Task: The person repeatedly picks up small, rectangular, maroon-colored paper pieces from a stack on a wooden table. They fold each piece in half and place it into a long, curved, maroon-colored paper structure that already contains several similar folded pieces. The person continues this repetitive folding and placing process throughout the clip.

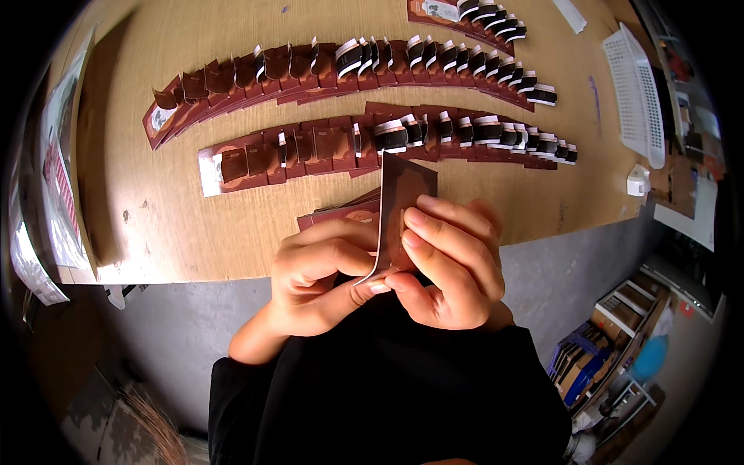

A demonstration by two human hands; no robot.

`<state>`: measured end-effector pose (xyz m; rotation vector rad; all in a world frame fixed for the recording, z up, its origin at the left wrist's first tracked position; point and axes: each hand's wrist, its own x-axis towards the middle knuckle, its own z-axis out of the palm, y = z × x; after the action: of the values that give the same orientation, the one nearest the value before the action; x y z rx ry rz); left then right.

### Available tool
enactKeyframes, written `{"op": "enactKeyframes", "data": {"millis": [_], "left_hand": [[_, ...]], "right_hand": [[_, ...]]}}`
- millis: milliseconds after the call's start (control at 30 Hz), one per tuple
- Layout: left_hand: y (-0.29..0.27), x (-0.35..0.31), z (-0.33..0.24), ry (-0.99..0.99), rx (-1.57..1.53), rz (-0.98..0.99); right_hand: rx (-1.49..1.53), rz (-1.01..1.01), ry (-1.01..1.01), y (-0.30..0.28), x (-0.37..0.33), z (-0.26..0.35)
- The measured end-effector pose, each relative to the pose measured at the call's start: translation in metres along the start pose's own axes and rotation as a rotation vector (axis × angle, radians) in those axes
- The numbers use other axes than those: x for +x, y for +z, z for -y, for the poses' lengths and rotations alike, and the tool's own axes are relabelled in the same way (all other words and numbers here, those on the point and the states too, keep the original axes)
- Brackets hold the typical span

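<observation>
Between both hands, above the table's near edge, I hold a dark brown printed card (407, 186), bent along its left side with a pale edge showing. My left hand (322, 271) pinches the card's lower left edge between thumb and fingers. My right hand (457, 260) grips it from the right, fingertips lying on its brown face and thumb at the bottom. Behind my left hand, a small stack of similar cards (341, 215) lies on the table, partly hidden.
On the wooden table (310, 19), overlapping brown cards form a nearer row (310, 151) and a farther row (256, 81), many with raised black-and-white flaps. Another short row (465, 15) lies at the far right. A white plastic basket (634, 97) and a small white object (638, 181) sit at the right edge.
</observation>
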<state>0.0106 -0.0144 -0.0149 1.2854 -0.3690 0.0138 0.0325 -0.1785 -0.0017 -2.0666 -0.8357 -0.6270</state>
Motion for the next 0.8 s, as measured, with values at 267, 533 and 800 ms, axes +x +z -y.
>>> {"op": "enactKeyframes", "data": {"millis": [267,533,800], "left_hand": [[0.007,0.006,-0.004,0.055,0.129,-0.004],[0.014,0.002,0.001,-0.042,0.151,-0.104],[0.019,-0.002,0.005,-0.072,0.159,-0.208]], "right_hand": [[0.029,0.004,-0.01,-0.004,-0.001,-0.006],[-0.292,-0.068,-0.156,0.006,-0.011,-0.011],[0.113,-0.147,0.324,-0.002,-0.002,-0.018]]}}
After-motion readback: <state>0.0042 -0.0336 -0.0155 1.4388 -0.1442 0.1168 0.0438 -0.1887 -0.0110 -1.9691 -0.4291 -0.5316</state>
